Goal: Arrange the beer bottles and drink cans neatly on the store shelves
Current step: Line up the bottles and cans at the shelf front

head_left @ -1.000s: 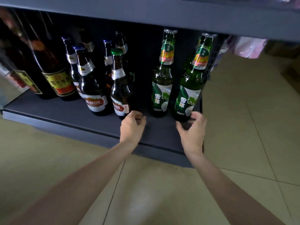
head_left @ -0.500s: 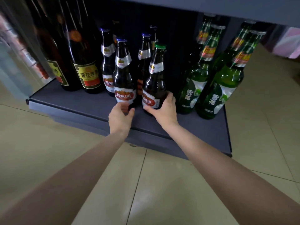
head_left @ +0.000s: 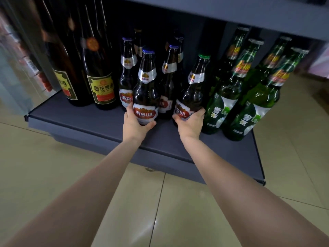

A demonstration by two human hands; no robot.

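1. We have our left hand (head_left: 136, 124) wrapped round the base of the blue-capped brown bottle (head_left: 145, 90), fingers and thumb curled about its lower label; it stands nearest the front edge of the bottom shelf (head_left: 85, 122), about midway along it.
2. Our right hand (head_left: 191, 123) grips the base of the green-capped brown bottle (head_left: 193, 93) just to the right, and that bottle leans toward the green bottles (head_left: 226, 97) near the shelf's right end.
3. Both grips sit low, under tall necks. If we slide too quickly, a bottle could tip over our fingers and fall off the front edge onto the tiled floor (head_left: 53, 166).
4. The leaning bottle stands close beside the green ones; pushing it rightward could knock glass on glass and topple that row.
5. The other brown bottles (head_left: 168, 81) stand just behind; pushing back hard could upset them.
6. The upper shelf (head_left: 231, 13) hangs low, so lifting risks striking the caps.
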